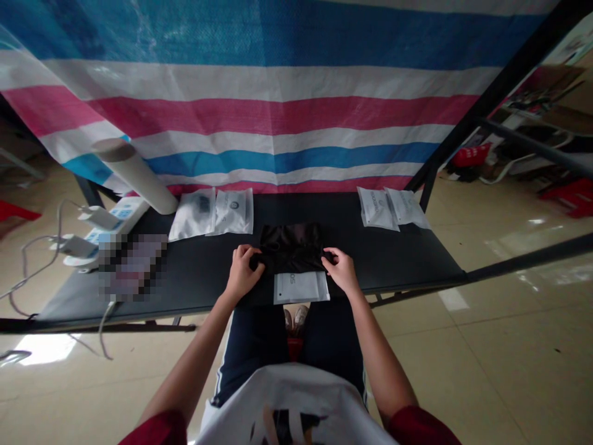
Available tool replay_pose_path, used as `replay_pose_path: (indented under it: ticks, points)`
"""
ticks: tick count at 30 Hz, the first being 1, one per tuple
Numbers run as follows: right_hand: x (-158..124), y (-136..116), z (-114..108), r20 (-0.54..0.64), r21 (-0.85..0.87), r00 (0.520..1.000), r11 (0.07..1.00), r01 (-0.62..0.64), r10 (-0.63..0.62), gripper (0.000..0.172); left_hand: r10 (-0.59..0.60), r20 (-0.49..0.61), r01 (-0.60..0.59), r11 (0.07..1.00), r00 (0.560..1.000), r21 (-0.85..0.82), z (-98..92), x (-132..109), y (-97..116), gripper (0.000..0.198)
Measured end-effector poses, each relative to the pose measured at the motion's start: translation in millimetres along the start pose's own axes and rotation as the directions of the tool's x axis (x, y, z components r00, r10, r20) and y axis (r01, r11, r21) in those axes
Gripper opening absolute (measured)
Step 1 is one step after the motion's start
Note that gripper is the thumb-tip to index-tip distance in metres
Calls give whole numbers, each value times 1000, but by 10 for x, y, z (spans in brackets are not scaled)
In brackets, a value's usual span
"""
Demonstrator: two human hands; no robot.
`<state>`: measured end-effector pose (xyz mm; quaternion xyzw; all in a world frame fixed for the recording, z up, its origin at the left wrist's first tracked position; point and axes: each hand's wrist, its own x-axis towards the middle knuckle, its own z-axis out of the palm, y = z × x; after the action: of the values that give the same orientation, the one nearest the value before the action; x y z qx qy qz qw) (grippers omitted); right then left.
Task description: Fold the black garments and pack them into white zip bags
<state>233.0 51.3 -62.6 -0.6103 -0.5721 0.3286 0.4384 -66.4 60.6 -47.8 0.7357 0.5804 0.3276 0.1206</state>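
A folded black garment [291,247] lies on the black table [407,253] in front of me. My left hand [241,272] is closed on the garment's left edge. My right hand [341,269] pinches its right edge. A clear plastic pouch [301,287] with a white label lies flat just below the garment, between my hands, at the table's near edge.
Two filled clear pouches [213,213] lie at the back left, two more [391,207] at the back right. A cardboard tube [134,173] leans at far left near a power strip [113,222] with chargers and cables. A striped tarp [278,93] hangs behind. A black shelf frame [509,80] stands to the right.
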Motion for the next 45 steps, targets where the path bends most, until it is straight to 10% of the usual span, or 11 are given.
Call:
replay_pose_path:
  ticks: [6,16,22,28,36,41,45]
  points:
    - [-5,-37,-50,-157,-165,944,950,265,-290,21,34,-79,-31,999,996,42,-100,22,115,14]
    - [-10,-238,-65,-72,82,965,963,257,-251,9,-9,54,5,996,998,90,71,552,500,28]
    - [-220,-198,-259,-95,346,990,929,134,-108,29,-127,3,125,970,992,-207,-238,797,56,33]
    - [-509,-11,-509,-75,390,992,913,121,-99,24,-398,-161,418,901,903,114,-734,677,-369,39]
    - [-359,-400,-376,6,63,980,979,196,-197,28,-107,-103,128,966,989,223,-700,466,432,48]
    - [-396,-593,-138,242,-330,908,850,410,-343,35,-245,-33,235,870,969,434,-591,270,721,74]
    - [-463,-541,-67,280,-390,897,813,432,-342,9,-342,-15,306,820,940,484,-623,143,591,83]
